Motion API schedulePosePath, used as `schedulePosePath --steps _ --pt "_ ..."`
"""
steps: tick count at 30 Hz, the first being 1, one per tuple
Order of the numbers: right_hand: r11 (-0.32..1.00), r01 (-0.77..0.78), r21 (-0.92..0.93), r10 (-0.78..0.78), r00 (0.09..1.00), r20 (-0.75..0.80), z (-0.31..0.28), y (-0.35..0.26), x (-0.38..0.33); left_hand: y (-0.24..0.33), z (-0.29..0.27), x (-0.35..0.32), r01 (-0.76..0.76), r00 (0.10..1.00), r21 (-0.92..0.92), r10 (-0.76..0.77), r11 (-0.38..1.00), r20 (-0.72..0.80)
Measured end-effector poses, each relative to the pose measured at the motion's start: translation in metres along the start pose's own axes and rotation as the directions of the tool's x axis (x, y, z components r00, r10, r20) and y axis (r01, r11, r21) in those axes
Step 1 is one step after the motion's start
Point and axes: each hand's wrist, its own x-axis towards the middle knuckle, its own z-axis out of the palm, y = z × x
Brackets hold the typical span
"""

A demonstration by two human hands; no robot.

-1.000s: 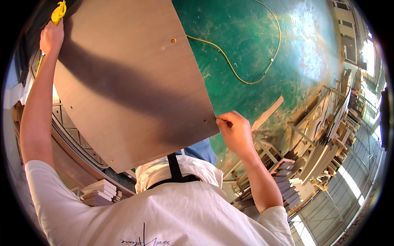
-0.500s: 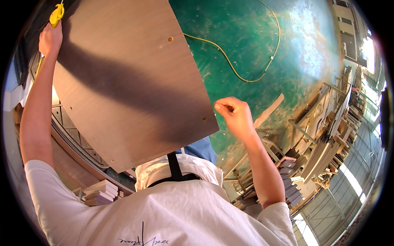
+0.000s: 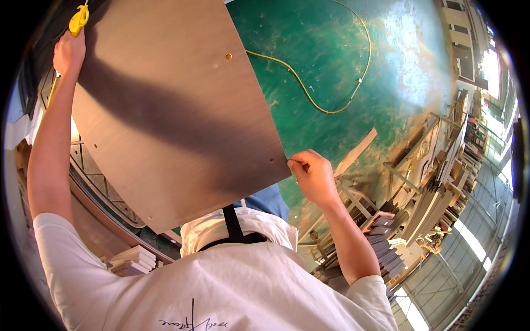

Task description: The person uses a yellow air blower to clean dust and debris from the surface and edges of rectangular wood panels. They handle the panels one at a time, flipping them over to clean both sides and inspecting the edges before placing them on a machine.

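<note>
A large brown board (image 3: 182, 105) with a few small drilled holes stretches out in front of me, a broad shadow across it. At its far left edge my left hand (image 3: 69, 54) is closed around a yellow air blow gun (image 3: 79, 21), whose thin nozzle points away from me. A yellow hose (image 3: 53, 91) hangs below that wrist. My right hand (image 3: 313, 175) is at the near right corner of the board, thumb and forefinger pinched together against its edge. Whatever sits between those fingertips, if anything, is too small to make out.
Another stretch of yellow hose (image 3: 309, 95) curls over the green floor (image 3: 326, 49) beyond the board. A pale strip (image 3: 356, 150) lies there too. Racks and stacked boards (image 3: 425, 209) fill the right side. Cut pieces (image 3: 132, 259) are piled at the lower left.
My right hand has moved slightly nearer to me and up against the board's edge near the corner. My left hand keeps its place with the air blow gun.
</note>
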Motion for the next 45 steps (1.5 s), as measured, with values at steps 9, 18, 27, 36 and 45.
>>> schedulePosePath --steps 9,18,27,36,45 --pt "0.988 0.026 0.154 -0.030 0.999 0.026 0.006 -0.010 0.033 0.008 -0.004 -0.001 -0.012 1.000 0.034 0.012 0.999 -0.003" --pt "0.973 -0.030 0.227 0.025 0.999 0.024 0.003 -0.009 0.046 0.009 -0.007 0.000 -0.017 1.000 0.044 0.017 0.999 0.010" --pt "1.000 -0.002 0.007 0.002 0.999 -0.048 0.013 0.002 -0.005 0.012 -0.006 0.001 -0.021 0.999 0.014 0.020 1.000 0.033" --pt "0.897 -0.404 0.181 0.429 0.894 -0.131 -0.005 0.111 -0.112 0.014 -0.003 0.003 -0.076 0.997 0.043 0.077 0.996 -0.018" --pt "0.964 -0.196 0.180 0.221 0.966 -0.132 -0.045 0.140 -0.120 -0.052 -0.036 -0.082 -0.372 0.911 0.163 0.393 0.914 -0.125"
